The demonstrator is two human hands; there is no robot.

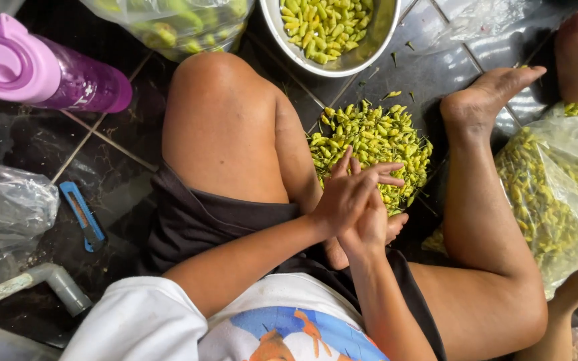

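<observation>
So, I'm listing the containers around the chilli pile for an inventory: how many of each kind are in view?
Metal bowl: 1
Clear plastic bags: 3
Purple bottle: 1
Total: 5

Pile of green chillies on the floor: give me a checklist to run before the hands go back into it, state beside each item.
1. Both hands free: left hand lies over right hand, fingers spread; whether a chilli sits between the palms: cannot tell.
2. Pile of green chillies close ahead of the hands, between the legs: ok.
3. Metal bowl beyond the pile, already holding chillies, with room left: ok.
4. Stray chillies lie apart on the dark tiles: not ok.
5. Clear bag of chillies by the right leg, open or shut: cannot tell.
</observation>
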